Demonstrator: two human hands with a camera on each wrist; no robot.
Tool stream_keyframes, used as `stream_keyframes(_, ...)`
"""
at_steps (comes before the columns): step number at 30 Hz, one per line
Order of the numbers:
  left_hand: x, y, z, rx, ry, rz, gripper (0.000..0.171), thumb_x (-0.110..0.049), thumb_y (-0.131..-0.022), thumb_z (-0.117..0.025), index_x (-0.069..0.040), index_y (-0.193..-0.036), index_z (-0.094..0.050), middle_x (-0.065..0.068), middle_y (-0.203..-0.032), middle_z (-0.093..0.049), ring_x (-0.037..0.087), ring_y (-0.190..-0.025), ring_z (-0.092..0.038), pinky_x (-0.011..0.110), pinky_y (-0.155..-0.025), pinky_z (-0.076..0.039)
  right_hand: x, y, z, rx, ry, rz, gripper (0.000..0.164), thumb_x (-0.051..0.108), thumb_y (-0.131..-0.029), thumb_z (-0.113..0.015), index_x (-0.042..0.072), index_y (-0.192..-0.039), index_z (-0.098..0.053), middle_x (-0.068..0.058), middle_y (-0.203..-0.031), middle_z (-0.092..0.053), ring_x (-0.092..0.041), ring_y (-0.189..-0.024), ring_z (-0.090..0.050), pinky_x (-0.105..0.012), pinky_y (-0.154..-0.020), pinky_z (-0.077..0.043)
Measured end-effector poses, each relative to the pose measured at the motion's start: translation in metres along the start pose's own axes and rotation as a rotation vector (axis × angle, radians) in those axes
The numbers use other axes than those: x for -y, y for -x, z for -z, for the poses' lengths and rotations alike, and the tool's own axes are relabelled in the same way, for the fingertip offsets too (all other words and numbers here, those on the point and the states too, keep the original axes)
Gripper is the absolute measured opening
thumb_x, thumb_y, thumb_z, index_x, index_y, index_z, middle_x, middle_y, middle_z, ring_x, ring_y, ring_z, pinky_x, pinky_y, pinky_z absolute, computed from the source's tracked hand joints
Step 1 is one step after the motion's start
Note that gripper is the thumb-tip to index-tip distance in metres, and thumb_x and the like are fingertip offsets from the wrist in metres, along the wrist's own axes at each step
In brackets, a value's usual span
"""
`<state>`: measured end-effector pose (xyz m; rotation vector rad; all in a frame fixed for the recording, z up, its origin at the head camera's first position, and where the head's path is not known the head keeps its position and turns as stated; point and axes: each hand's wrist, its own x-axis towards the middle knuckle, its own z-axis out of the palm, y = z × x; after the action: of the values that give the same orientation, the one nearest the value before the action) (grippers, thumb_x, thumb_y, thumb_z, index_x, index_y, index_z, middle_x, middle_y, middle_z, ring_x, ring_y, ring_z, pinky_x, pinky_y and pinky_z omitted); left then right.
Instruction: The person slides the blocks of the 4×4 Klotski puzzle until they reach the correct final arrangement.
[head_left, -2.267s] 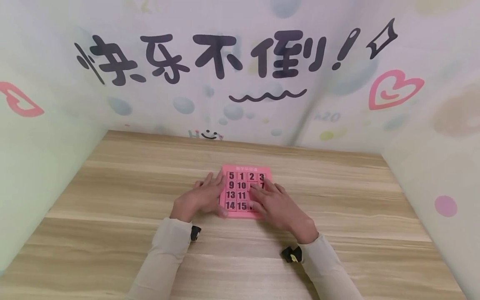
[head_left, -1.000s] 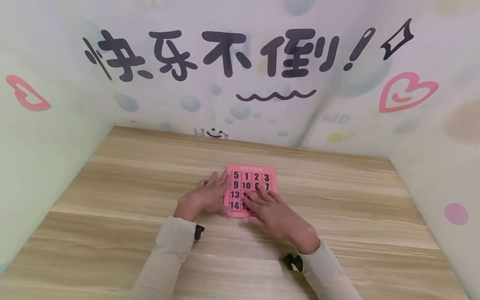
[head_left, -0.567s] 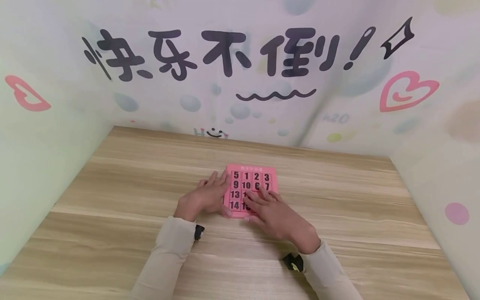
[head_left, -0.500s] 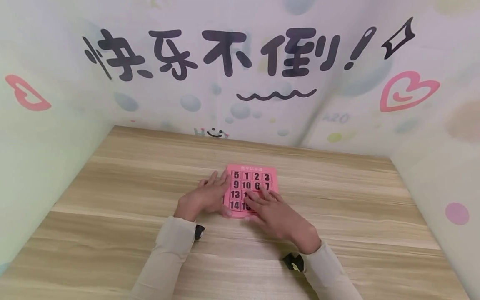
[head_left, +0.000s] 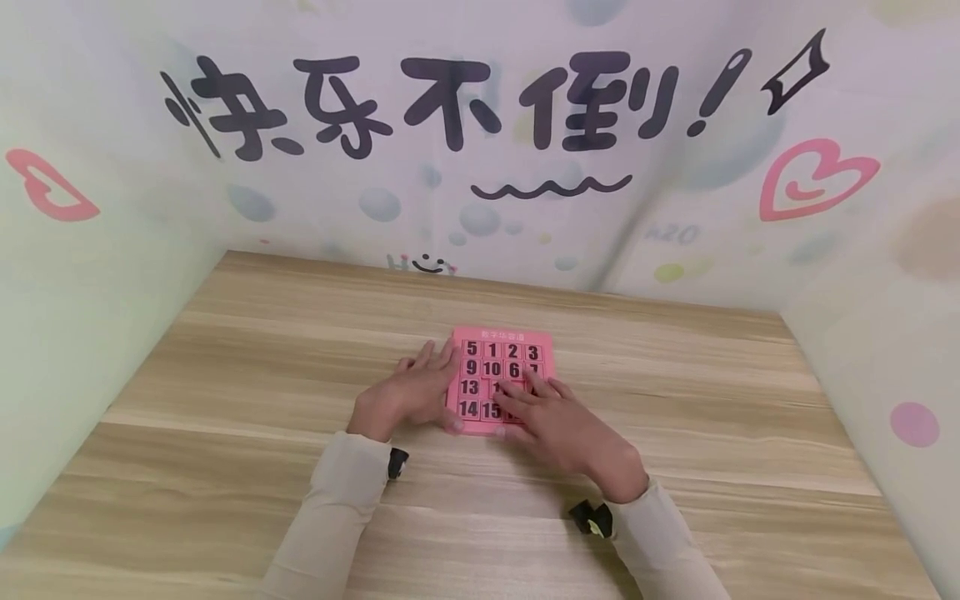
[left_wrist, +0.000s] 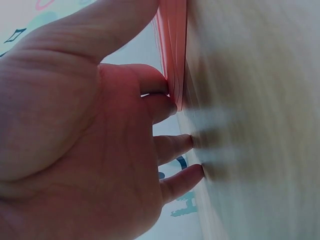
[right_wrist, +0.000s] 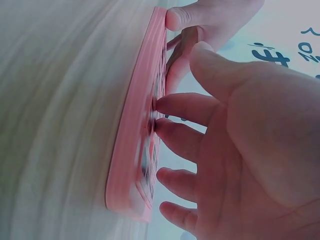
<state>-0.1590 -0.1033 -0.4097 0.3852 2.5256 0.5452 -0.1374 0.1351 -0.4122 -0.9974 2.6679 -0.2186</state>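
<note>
A pink number slide puzzle point(head_left: 501, 335) lies flat on the wooden table, its tiles printed with black numerals. My left hand point(head_left: 408, 395) holds its left side, the thumb at the near left corner and the fingers along the edge. My right hand point(head_left: 562, 421) reaches over the near right part. In the right wrist view, two fingertips point(right_wrist: 162, 104) touch the tiles, while the other fingers stay just off the surface. A narrow gap separates the 13 tile point(head_left: 469, 387) from the tile beside it, whose numeral is partly covered. The right hand hides several lower right tiles.
The wooden table point(head_left: 225, 392) extends around the puzzle on all sides. Behind it stands a white printed backdrop point(head_left: 420, 200) with large black characters, and pale panels point(head_left: 862, 333) flank the table. A black wrist strap point(head_left: 592, 518) sits at the right cuff.
My right hand has shifted slightly right, and the tile beside the 13 has slid a little right with it. More of the 15 tile shows. The left hand stays at the puzzle's left side.
</note>
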Motion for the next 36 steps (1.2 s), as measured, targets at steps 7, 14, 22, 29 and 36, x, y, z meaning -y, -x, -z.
stream_keyframes(7,-0.0007,0.0006,0.0004,0.000,0.007,-0.002,0.113,-0.042,-0.082,-0.077,-0.008,-0.159,-0.002,0.006,-0.165,0.010,0.033,-0.152,0.013,0.054,-0.124,0.001,-0.0035,0.0017,0.0029,-0.009,0.000,0.003,0.054,0.047,-0.104,-0.042,0.021,-0.151,-0.043,0.002,-0.160,-0.034,-0.039,-0.151,-0.017,-0.059,-0.121,-0.018)
stream_keyframes(14,-0.0012,0.0006,0.0004,0.003,0.014,-0.004,0.114,-0.042,-0.081,-0.077,-0.009,-0.159,-0.001,0.006,-0.165,0.011,0.033,-0.152,0.013,0.054,-0.123,0.002,-0.0064,0.0041,0.0048,-0.003,-0.011,0.015,0.054,0.045,-0.104,-0.043,0.018,-0.151,-0.044,0.000,-0.159,-0.036,-0.042,-0.150,-0.017,-0.060,-0.120,-0.018)
stream_keyframes(22,0.0003,-0.0012,0.0003,0.005,0.014,-0.004,0.113,-0.041,-0.082,-0.077,-0.008,-0.159,-0.001,0.006,-0.165,0.010,0.033,-0.152,0.013,0.053,-0.124,0.002,-0.0067,0.0046,0.0065,0.001,-0.035,0.002,0.054,0.047,-0.104,-0.042,0.017,-0.149,-0.046,-0.002,-0.158,-0.037,-0.043,-0.150,-0.016,-0.061,-0.120,-0.018)
stream_keyframes(29,0.0007,-0.0006,0.0003,0.008,0.024,-0.006,0.113,-0.040,-0.082,-0.077,-0.008,-0.159,0.000,0.006,-0.165,0.011,0.033,-0.152,0.014,0.054,-0.123,0.003,-0.0077,0.0050,0.0080,0.009,-0.049,-0.011,0.054,0.047,-0.104,-0.042,0.018,-0.149,-0.047,-0.003,-0.158,-0.037,-0.044,-0.149,-0.018,-0.060,-0.120,-0.016)
stream_keyframes(36,0.0014,-0.0016,-0.0001,0.002,0.023,-0.004,0.114,-0.040,-0.082,-0.078,-0.007,-0.159,-0.001,0.007,-0.165,0.010,0.033,-0.152,0.013,0.054,-0.123,0.002,-0.0087,0.0062,0.0097,0.020,-0.047,-0.023,0.054,0.047,-0.104,-0.043,0.018,-0.149,-0.046,-0.002,-0.159,-0.036,-0.041,-0.149,-0.019,-0.060,-0.121,-0.016)
